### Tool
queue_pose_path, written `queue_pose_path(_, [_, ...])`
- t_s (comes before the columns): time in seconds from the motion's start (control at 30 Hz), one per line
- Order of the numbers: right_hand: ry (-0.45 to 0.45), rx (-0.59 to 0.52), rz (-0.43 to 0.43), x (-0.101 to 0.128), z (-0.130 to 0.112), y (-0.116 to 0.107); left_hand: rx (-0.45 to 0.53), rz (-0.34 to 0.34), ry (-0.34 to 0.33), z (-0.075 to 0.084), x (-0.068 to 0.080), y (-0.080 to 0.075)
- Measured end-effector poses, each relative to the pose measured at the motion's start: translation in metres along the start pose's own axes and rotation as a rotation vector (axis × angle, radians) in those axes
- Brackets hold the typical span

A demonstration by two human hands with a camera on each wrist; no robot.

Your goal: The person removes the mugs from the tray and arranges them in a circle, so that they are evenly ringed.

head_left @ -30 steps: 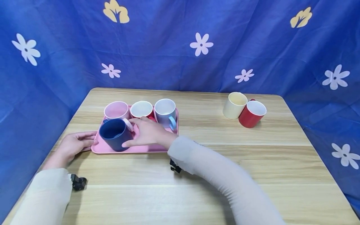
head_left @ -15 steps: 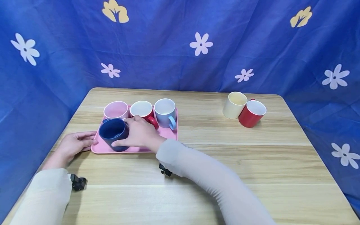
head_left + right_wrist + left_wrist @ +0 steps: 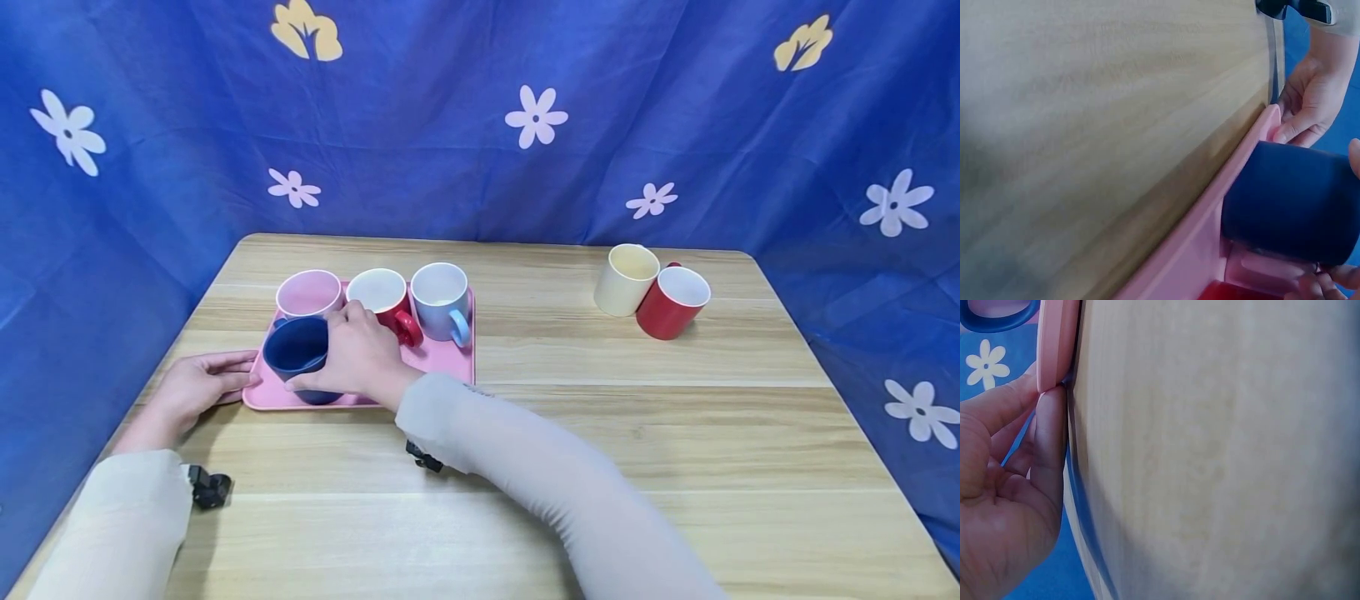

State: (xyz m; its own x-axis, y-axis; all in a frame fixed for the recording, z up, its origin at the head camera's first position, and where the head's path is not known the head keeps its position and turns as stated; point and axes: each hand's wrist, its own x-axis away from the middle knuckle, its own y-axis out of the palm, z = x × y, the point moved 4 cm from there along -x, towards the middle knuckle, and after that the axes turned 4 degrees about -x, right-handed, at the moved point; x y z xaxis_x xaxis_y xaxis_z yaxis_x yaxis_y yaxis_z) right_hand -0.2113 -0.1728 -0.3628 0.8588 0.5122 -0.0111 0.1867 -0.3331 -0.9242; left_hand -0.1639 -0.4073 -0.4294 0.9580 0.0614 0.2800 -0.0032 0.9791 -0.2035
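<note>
My right hand has slid left across the pink tray over the last second; its grip now wraps the navy mug, thumb along the near side. The mug has shifted slightly left, sitting at the tray's front-left corner, in front of the pink mug. My left hand has not moved, fingers straight against the tray's left edge. I judge the mug is being nudged into place.

Your tray sits left on the worktop, four mugs on it; two mugs stand far right.
</note>
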Motion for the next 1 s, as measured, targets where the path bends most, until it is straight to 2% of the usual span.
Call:
queue_pose_path(0.17, [0.013,-0.010,0.056,0.001,-0.002,0.004,0.004,-0.002,0.005,0.000,0.000,0.000])
queue_pose_path(0.4, [0.014,-0.046,0.083,0.002,-0.003,0.005,-0.023,0.009,0.006,-0.001,0.001,-0.001])
queue_pose_path(0.77, [-0.009,-0.165,0.084,0.005,0.001,0.003,-0.027,0.003,0.014,0.000,-0.001,-0.001])
queue_pose_path(1.0, [-0.043,-0.234,0.041,0.007,0.003,-0.004,-0.028,0.003,-0.002,0.000,-0.002,0.000])
